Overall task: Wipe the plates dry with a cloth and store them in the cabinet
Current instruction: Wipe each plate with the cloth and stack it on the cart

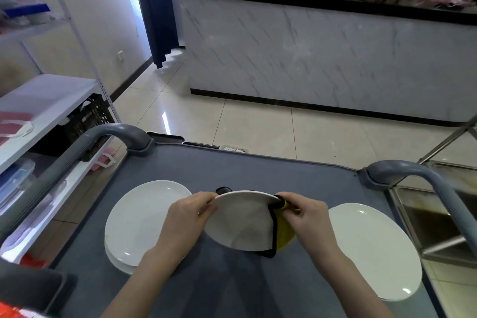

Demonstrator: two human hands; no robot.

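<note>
1 plate [240, 217] is held tilted over the cart [232, 168]; left hand [189, 212] grips its rim; right hand [307, 214] pinches the cloth [284, 235] against it; wiping in hand; next move likely calls for rotating the plate.

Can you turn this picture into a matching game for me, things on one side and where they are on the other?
Things: 1 stacked plates; 2 single plate; 3 tilted plate; 4 yellow cloth.
Places: A held by left hand and right hand; B cart, right side; C cart, left side; D wrapped round the tilted plate's edge.
Pairs: 1-C, 2-B, 3-A, 4-D.
</note>
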